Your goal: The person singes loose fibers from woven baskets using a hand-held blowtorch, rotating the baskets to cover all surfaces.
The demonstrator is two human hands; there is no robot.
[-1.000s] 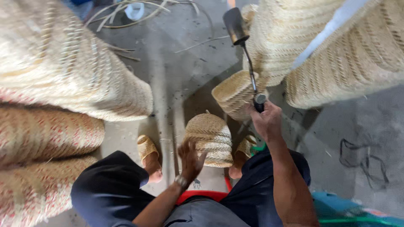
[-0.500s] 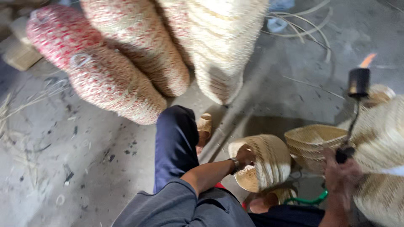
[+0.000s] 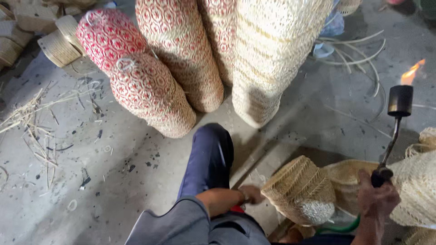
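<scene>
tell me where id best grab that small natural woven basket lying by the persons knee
Probably by the open rim at the lower right end of the small woven basket. It lies tilted on its side, mouth toward the person, so fingers can hook over the edge from the near side. The left hand is at its closed left end. Keep clear of the lit torch in the right hand.

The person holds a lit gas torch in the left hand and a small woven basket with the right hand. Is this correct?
Not quite: the hands are swapped. The head view shows the right hand gripping the lit gas torch, while the left hand is at the small woven basket. The torch is indeed lit, with a flame at its tip.
</scene>
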